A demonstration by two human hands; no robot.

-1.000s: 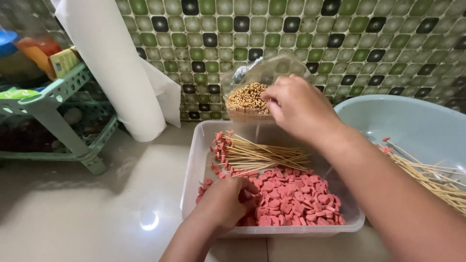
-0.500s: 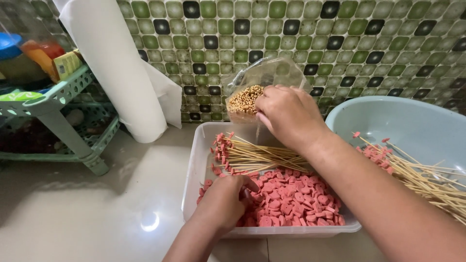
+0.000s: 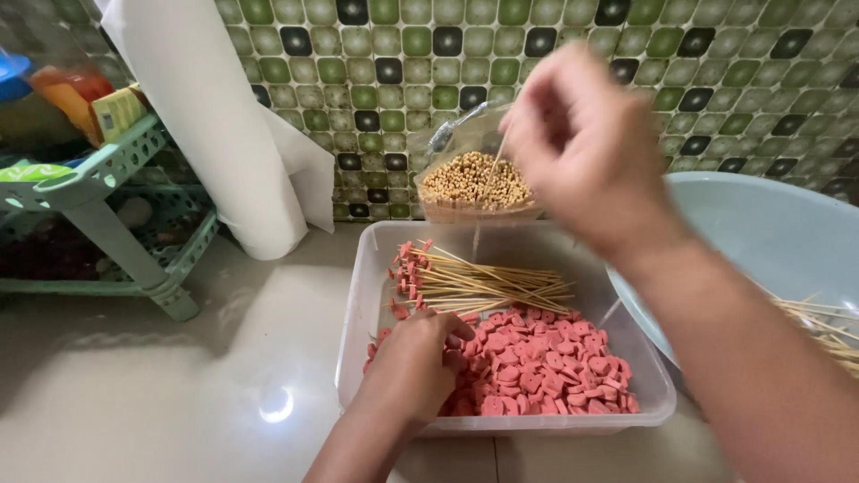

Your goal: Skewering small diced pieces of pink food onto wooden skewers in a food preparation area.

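Observation:
My right hand (image 3: 586, 148) is raised above the clear plastic tub (image 3: 358, 295), pinching a thin wooden skewer (image 3: 495, 161) pulled up out of an upright bundle of skewers (image 3: 474, 183) in a clear bag behind the tub. My left hand (image 3: 413, 367) rests inside the tub on the pink heart-shaped sausage slices (image 3: 537, 367), fingers curled on some of them. A row of loaded skewers (image 3: 474, 282) with pink pieces on their ends lies across the back of the tub.
A pale blue basin (image 3: 769, 241) at the right holds more skewers (image 3: 828, 322). A big white paper roll (image 3: 210, 125) leans on the tiled wall. A green plastic rack (image 3: 98, 206) with packages stands at the left on the shiny floor.
My right hand has lifted up and away from the skewer bundle, drawing one skewer out. My left hand has stayed on the pink slices.

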